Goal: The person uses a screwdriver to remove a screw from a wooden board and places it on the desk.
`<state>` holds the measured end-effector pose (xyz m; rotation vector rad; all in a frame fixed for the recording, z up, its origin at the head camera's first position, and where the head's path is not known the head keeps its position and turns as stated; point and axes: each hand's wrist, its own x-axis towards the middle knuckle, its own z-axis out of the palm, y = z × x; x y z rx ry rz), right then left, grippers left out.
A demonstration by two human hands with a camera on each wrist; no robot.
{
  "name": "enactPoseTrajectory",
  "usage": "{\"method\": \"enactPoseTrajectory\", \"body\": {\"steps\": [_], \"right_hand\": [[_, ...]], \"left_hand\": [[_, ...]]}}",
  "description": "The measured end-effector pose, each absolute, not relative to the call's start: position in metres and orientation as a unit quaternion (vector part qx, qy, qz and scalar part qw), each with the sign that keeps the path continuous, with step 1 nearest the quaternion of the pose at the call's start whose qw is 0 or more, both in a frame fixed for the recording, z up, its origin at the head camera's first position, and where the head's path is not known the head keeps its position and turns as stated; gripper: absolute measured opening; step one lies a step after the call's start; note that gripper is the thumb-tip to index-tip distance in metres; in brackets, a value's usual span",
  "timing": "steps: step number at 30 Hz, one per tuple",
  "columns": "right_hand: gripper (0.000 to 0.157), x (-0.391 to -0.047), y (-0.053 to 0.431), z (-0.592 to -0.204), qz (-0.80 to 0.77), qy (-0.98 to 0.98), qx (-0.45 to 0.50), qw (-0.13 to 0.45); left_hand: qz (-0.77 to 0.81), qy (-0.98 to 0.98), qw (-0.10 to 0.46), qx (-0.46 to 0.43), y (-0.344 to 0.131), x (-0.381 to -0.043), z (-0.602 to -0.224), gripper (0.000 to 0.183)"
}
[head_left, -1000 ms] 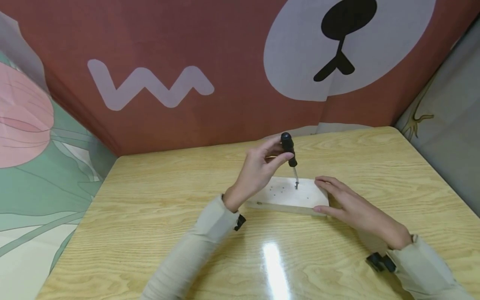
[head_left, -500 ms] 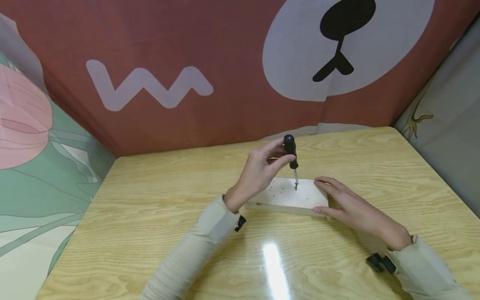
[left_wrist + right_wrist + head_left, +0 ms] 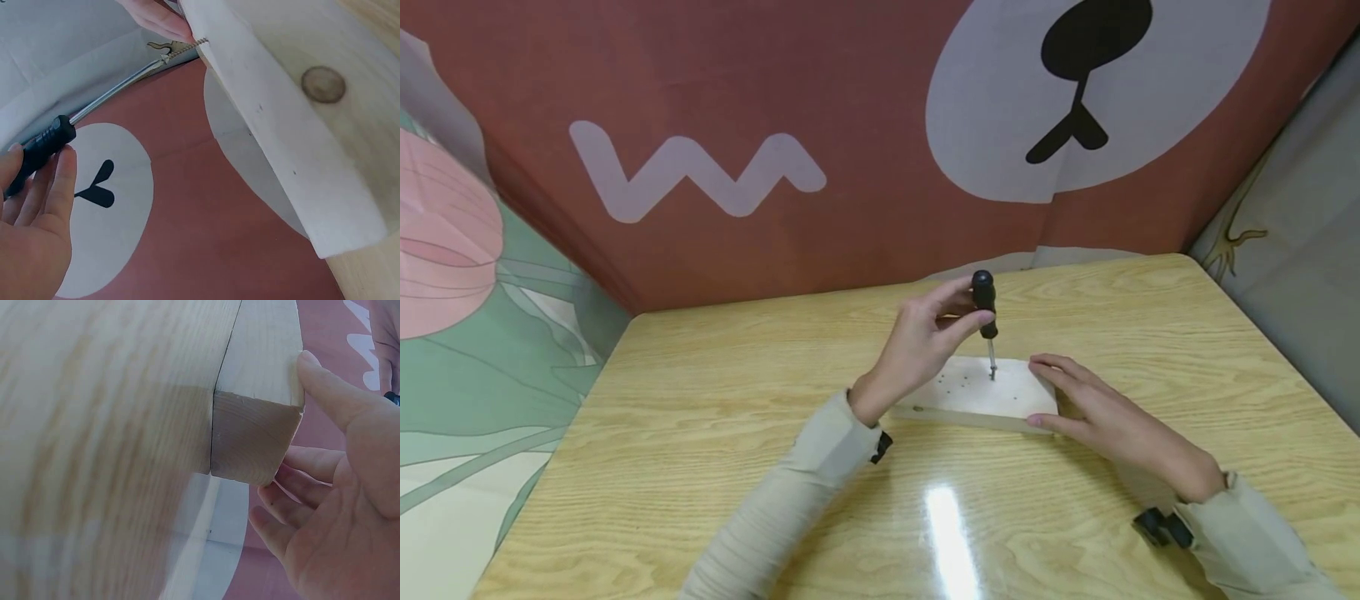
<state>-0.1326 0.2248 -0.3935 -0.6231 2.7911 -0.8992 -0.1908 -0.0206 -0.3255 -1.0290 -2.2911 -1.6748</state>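
My left hand (image 3: 917, 343) holds a black-handled screwdriver (image 3: 983, 296) between thumb and fingers. Its metal shaft points down to a screw (image 3: 187, 47) that stands partly out of a pale wooden block (image 3: 966, 396). In the left wrist view the shaft tip meets the screw head, and the screw's thread shows above the wood. Several small dark holes mark the block's top. At the block's right end, my right hand (image 3: 1105, 421) grips it, thumb on the near side and fingers on the far side. The right wrist view shows the thumb (image 3: 331, 390) against the block's edge.
The block lies on a wood-grain table (image 3: 737, 467). Behind it hangs a reddish-brown cloth (image 3: 865, 242) with a cartoon face. Patterned cloths (image 3: 452, 383) flank the table. Small black devices (image 3: 1161, 527) sit at both wrists.
The screwdriver handle has shifted slightly right and down, and the tool stands more upright over the screw. My left hand has moved along with it. My right hand and the block look almost unchanged.
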Motion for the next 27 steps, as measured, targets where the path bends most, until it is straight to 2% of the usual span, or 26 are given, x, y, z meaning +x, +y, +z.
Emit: {"method": "enactPoseTrajectory", "body": {"steps": [15, 27], "right_hand": [[0.079, -0.1338, 0.2246, -0.3943, -0.296, 0.929, -0.214, 0.062], [0.078, -0.1335, 0.225, -0.395, -0.3, 0.928, -0.212, 0.065]], "left_hand": [[-0.574, -0.743, 0.06, -0.339, -0.0138, -0.1903, -0.3283, 0.035], [-0.589, -0.732, 0.012, -0.343, -0.0176, -0.1905, -0.3287, 0.039]]}}
